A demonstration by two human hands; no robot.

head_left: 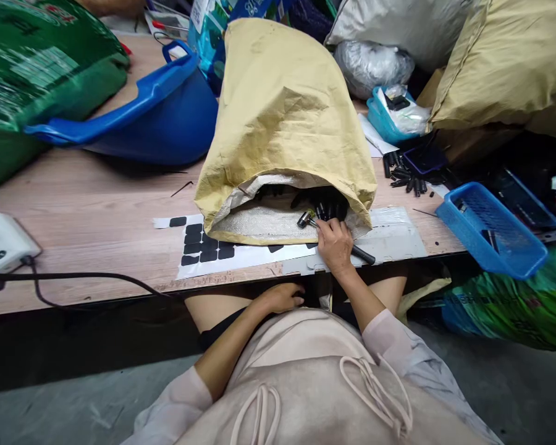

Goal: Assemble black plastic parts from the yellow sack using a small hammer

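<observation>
My right hand (336, 244) is closed around the shaft of a small hammer at the mouth of a yellow woven sack (287, 117). The hammer's metal head (303, 219) points left over the sack's white inner lining, and its black grip (364, 254) sticks out to the right of my hand. Black slender parts (327, 207) show inside the sack, just behind my fingers; deeper contents are in shadow. Low at my lap, below the table edge, my left hand (282, 298) rests with loosely curled fingers, and no object shows in it.
A white sheet with black rounded stickers (201, 241) lies partly under the sack. At left stand a blue scoop-shaped basin (167, 117) and a white charger box (7, 247) with a cable. A blue basket (491, 228) and loose black parts (405, 176) are at right.
</observation>
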